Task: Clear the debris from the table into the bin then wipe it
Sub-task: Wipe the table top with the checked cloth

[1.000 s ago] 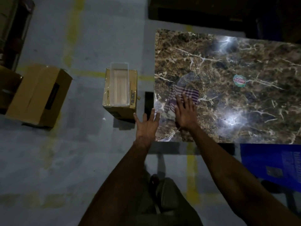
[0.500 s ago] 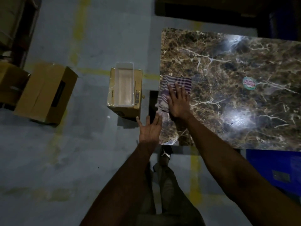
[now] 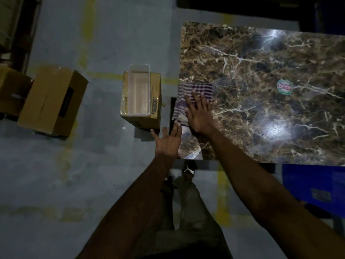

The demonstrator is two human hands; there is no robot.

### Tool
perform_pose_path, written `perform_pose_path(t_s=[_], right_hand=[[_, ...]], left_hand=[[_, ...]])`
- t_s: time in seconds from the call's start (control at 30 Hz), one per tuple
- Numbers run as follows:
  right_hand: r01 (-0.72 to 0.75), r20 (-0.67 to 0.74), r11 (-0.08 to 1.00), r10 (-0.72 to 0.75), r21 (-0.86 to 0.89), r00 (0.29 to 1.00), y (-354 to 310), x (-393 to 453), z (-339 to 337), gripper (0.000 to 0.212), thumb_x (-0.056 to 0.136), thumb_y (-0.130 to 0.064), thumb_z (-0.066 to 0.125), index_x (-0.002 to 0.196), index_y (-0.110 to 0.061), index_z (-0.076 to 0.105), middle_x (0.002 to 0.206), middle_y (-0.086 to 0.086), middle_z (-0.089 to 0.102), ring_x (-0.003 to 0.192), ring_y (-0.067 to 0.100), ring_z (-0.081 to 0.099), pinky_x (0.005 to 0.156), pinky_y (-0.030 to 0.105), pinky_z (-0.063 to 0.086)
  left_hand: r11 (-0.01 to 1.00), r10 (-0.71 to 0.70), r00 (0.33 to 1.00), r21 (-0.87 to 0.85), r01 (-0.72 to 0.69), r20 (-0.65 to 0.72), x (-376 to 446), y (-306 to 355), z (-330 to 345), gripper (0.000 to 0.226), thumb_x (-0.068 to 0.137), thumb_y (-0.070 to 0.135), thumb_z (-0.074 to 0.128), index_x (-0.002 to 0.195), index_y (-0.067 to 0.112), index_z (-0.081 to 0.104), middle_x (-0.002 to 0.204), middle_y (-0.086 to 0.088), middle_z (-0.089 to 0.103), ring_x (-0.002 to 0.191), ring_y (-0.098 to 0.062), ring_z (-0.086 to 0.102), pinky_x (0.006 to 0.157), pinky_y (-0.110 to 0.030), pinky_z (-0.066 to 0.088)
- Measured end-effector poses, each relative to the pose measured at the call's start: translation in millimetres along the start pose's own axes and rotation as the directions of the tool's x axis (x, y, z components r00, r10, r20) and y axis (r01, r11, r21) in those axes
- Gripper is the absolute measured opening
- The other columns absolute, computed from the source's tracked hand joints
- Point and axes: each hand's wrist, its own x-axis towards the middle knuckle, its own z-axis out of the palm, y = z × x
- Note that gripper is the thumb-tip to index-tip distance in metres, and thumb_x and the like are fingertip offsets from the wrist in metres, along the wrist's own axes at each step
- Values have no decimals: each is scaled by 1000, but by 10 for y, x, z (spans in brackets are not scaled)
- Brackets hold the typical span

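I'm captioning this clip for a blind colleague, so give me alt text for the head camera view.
A person's right hand presses a striped cloth flat on the left edge of a brown marble table, while the left hand hovers open beside the edge. An open cardboard box stands on the floor left of the table.

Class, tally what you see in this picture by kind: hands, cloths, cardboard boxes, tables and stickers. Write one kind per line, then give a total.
Hands: 2, left hand and right hand
Cloths: 1, striped cloth
Cardboard boxes: 3
Tables: 1, marble table
Stickers: 1, round sticker
Total: 8
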Motion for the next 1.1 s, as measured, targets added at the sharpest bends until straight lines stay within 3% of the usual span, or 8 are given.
perform_pose_path(t_s=[0.07, 0.13, 0.3, 0.37, 0.57, 0.8, 0.97, 1.1], right_hand=[[156, 70, 986, -153, -53, 986, 78, -200, 64, 58, 110, -49, 15, 166, -35, 3, 174, 1, -5, 160, 31, -7, 126, 53, 2], [227, 93, 968, -218, -104, 972, 341, -469, 78, 59, 110, -51, 14, 165, -36, 5, 174, 2, -1, 160, 31, -2, 127, 53, 8], [-160, 19, 987, 160, -23, 987, 643, -462, -98, 63, 106, -53, 10, 166, -33, 3, 174, 6, -4, 160, 33, -5, 128, 54, 1], [-216, -1, 976, 216, 23, 976, 424, -276, -67, 64, 105, -51, 11, 166, -30, 6, 174, 8, -2, 159, 36, -5, 127, 55, -3], [103, 25, 993, -101, -65, 995, 297, -934, 178, 59, 110, -48, 20, 166, -34, 5, 174, 2, -1, 160, 31, -3, 127, 52, 11], [-259, -67, 962, 265, 87, 962, 450, -772, 57, 60, 109, -48, 17, 165, -36, 3, 174, 4, -3, 159, 35, -5, 127, 57, 0], [4, -33, 1000, -5, -18, 999, 121, -1148, 318, 59, 110, -48, 17, 166, -35, 4, 174, 3, -2, 160, 32, -3, 126, 51, 6], [-73, -41, 997, 72, -11, 997, 436, -1678, 313, 58, 111, -48, 22, 165, -38, 6, 174, -1, 1, 160, 27, -1, 127, 49, 11]], left_hand=[[1000, -9, 1000, 3, 9, -19, -16, 17, -14, 124, 77, 42, 88, 164, 22, 2, 173, 2, 2, 155, -40, 11, 111, -84, 6], [1000, -10, 1000, 11, 10, -20, -24, 24, -9, 129, 77, 43, 88, 164, 20, -5, 174, 2, -3, 154, -41, 12, 111, -84, 7], [1000, 4, 999, 31, -3, -49, -9, 1, 46, 134, 78, 43, 87, 163, 16, -13, 173, 0, -11, 153, -43, 17, 110, -85, 9], [999, -4, 999, 51, 6, -47, -38, 26, 32, 132, 79, 41, 87, 163, 15, -12, 174, 1, -10, 153, -42, 18, 111, -85, 9], [998, -10, 997, 57, 14, -71, -91, 69, 5, 124, 83, 34, 85, 164, 17, -6, 173, 0, -11, 153, -42, 19, 112, -84, 8], [999, -6, 997, 49, 10, -75, -39, 50, 50, 128, 83, 34, 86, 163, 13, -11, 173, -1, -11, 153, -43, 20, 111, -85, 7], [999, -15, 998, 38, 17, -59, -34, 77, 29, 121, 86, 31, 82, 164, 15, -10, 173, 0, -12, 155, -41, 17, 112, -84, 4], [999, 6, 998, 46, -2, -68, -42, 55, 40, 129, 82, 36, 85, 163, 13, -12, 173, -2, -11, 153, -44, 20, 112, -84, 4]])
